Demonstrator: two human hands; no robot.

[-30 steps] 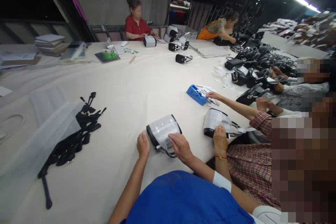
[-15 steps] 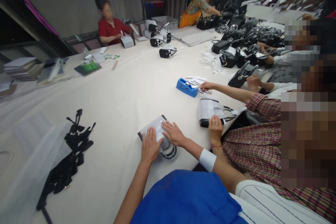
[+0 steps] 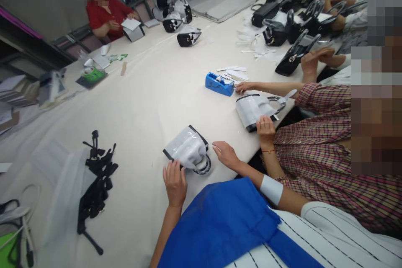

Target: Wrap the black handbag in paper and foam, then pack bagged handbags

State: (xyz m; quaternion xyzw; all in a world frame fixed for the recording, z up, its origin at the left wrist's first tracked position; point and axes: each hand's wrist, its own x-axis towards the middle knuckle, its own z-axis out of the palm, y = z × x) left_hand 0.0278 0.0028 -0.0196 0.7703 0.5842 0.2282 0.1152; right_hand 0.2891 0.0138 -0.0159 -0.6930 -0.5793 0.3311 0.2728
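Observation:
A small black handbag [image 3: 187, 149] wrapped in white protective film lies on the cream table [image 3: 150, 100] right in front of me. My left hand [image 3: 174, 183] rests at its near left corner, fingers curled onto the film's edge. My right hand [image 3: 225, 153] lies flat on the table just right of the bag's handle, fingers stretched out, holding nothing.
A co-worker in a plaid shirt [image 3: 317, 150] at my right holds another wrapped bag [image 3: 255, 111] and reaches toward a blue tape dispenser [image 3: 219, 84]. Black straps [image 3: 96, 178] lie at left. Several black bags [image 3: 295, 25] crowd the far right. A person in red [image 3: 105, 12] sits opposite.
Both hands were pressed flat on the bag; now my right hand has slid off to the right and my left hand has drawn back to the near corner. The view tilted down.

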